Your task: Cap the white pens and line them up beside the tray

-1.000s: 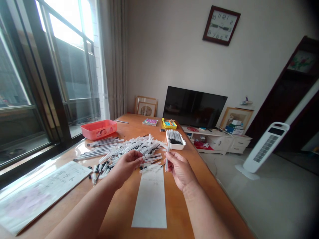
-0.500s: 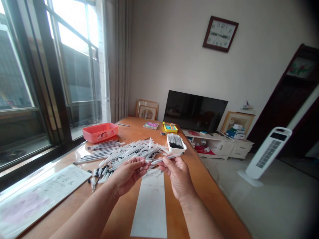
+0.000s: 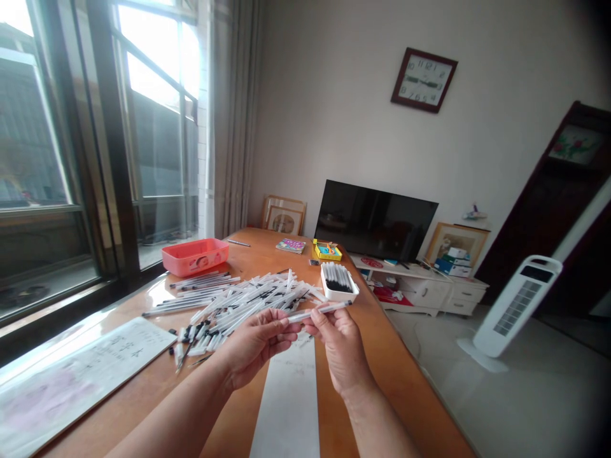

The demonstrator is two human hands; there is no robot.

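Observation:
A clear pen point(image 3: 302, 314) with a dark end spans both hands above the table. My left hand point(image 3: 260, 337) pinches its left end between thumb and fingers. My right hand point(image 3: 337, 337) grips it near the middle, the dark end pointing right. Beyond my hands lies a loose pile of clear pen barrels point(image 3: 258, 294). To the left of my left hand are several pen caps point(image 3: 200, 337), some black and some whitish. Behind my right hand a white box point(image 3: 347, 295) holds a row of pens with black ends.
A strip of white paper point(image 3: 289, 401) lies beneath my hands. The writing booklet point(image 3: 90, 375) is at the left, and a red plastic bin point(image 3: 195, 257) stands behind the pens. Farther back are a yellow box point(image 3: 328, 254) and a small book point(image 3: 291, 245).
My hands have come slightly closer together, and the left fingers now close over the pen's left end. The camera view has tilted up a little.

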